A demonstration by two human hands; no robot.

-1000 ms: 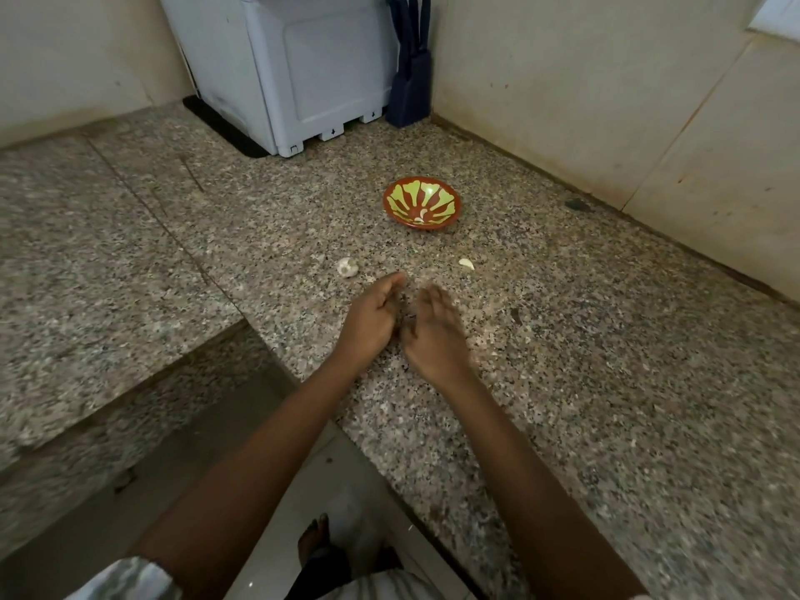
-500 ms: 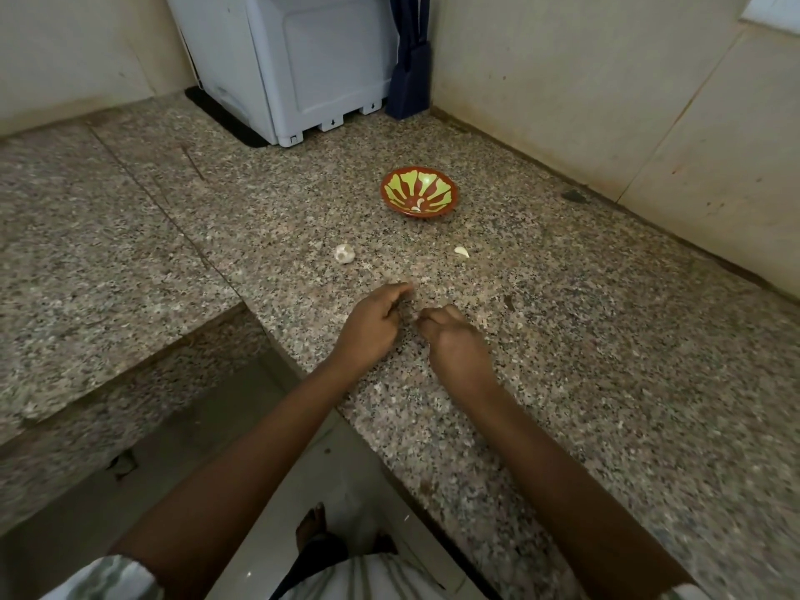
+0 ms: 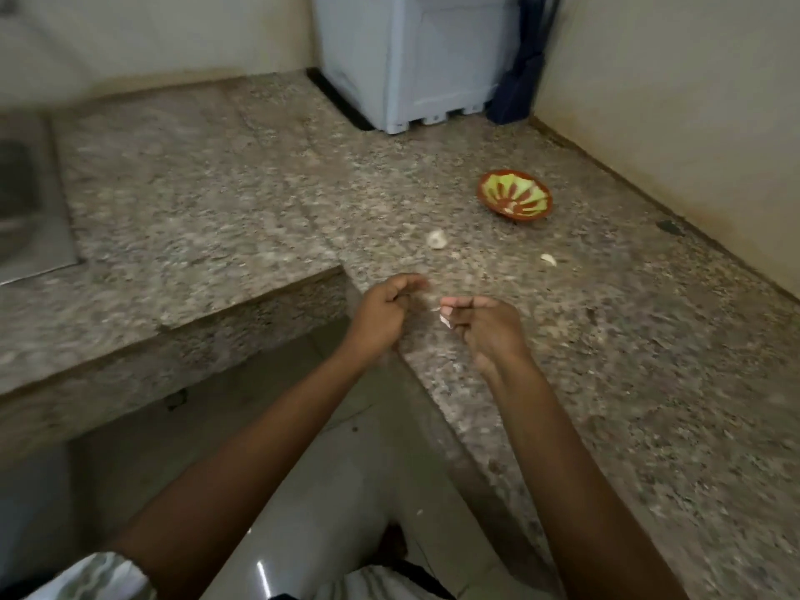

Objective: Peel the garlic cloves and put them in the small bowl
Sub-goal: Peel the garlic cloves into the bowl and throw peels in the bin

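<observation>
The small red bowl with a yellow-green pattern stands on the granite counter, to the far right of my hands. A pale garlic piece lies left of the bowl, and a smaller one lies in front of it. My right hand is raised over the counter edge and pinches a white garlic clove at its fingertips. My left hand is close beside it with curled fingers. Blur hides whether it pinches any skin.
A white appliance and a dark blue object stand in the back corner against the wall. A steel sink sits at the far left. The counter forms an L around the floor gap below my arms.
Both hands have lifted off the counter and drawn back toward its edge. My right hand now holds a white clove. The view has swung left, bringing the sink into sight.
</observation>
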